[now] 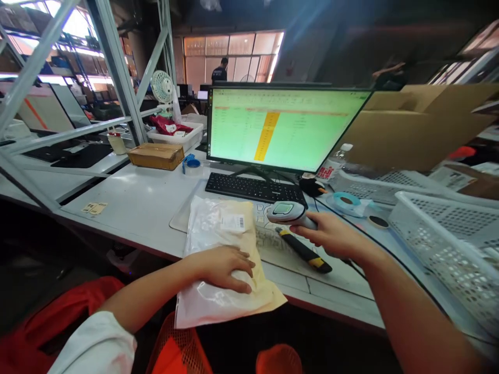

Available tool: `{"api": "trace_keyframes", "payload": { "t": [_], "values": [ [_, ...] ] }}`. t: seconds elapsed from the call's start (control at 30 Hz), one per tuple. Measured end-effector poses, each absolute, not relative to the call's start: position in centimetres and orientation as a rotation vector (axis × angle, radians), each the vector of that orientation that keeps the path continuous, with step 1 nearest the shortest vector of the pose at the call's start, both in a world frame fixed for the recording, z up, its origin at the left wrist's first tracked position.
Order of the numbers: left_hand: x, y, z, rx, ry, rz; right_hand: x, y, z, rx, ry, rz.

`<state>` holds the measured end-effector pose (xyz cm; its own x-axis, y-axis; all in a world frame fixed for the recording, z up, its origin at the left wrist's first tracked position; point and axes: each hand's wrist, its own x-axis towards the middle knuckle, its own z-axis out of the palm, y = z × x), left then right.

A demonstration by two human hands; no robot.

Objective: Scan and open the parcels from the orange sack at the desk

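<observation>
My left hand [224, 267] lies flat on a shiny pale plastic mailer bag [218, 239], fingers stretched out. The bag rests at the desk's front edge, its lower end jutting past it, and bears a white barcode label [233, 223]. In my right hand [331, 234] is a grey-and-white barcode scanner [287, 212], gripped by its handle, its head to the right of the label. Below the scanner lies a black-and-yellow utility knife [304, 250] on the desk mat. Behind the bag sit a black keyboard [253, 188] and a monitor [288, 130] showing a spreadsheet.
White perforated baskets [436, 244] stand at the right, near rolls of tape [345, 201]. A cardboard box [156, 156] and blue tape [192, 163] are at the back left. Metal shelf posts [117, 67] rise at the left. An orange basket [181, 345] is below the desk edge.
</observation>
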<state>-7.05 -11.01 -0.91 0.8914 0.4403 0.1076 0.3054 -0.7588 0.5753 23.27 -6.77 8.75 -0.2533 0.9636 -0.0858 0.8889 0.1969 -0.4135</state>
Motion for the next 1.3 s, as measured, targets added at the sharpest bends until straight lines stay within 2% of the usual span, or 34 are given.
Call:
{"api": "trace_keyframes", "payload": {
  "t": [0.1,0.2,0.27,0.33,0.53,0.63,0.77,0.9,1.3],
  "values": [
    [-9.3,-10.3,0.3,2.396,0.886,0.734,25.6,-6.3,5.1,-2.130,-2.102,0.263],
    [-13.3,-9.0,0.1,2.100,1.585,1.139,27.9,-6.6,1.2,-2.415,-1.943,0.024],
    [-15.8,-8.3,-1.3,1.919,1.975,1.131,29.1,-7.0,-0.8,-2.506,-1.882,-0.025],
    [-17.3,-8.1,-3.4,1.841,2.127,1.022,29.9,-7.5,-1.8,-2.539,-1.845,-0.056],
    [-17.3,-8.7,-7.5,1.864,2.043,0.940,28.8,-5.2,1.1,-2.207,-1.704,-0.245],
    [-17.7,-8.6,-7.6,1.834,2.009,0.977,25.9,-1.2,2.6,-2.119,-1.874,-0.133],
    [-18.6,-8.6,-7.4,1.733,1.913,1.081,22.7,4.5,2.1,-2.153,-2.130,0.120],
    [-19.0,-8.8,-7.2,1.631,1.865,1.182,21.2,7.7,0.6,-2.228,-2.097,0.112],
    [-18.9,-8.2,-7.7,1.473,1.785,1.193,20.2,7.5,2.3,-2.088,-2.171,0.104]
  ]
}}
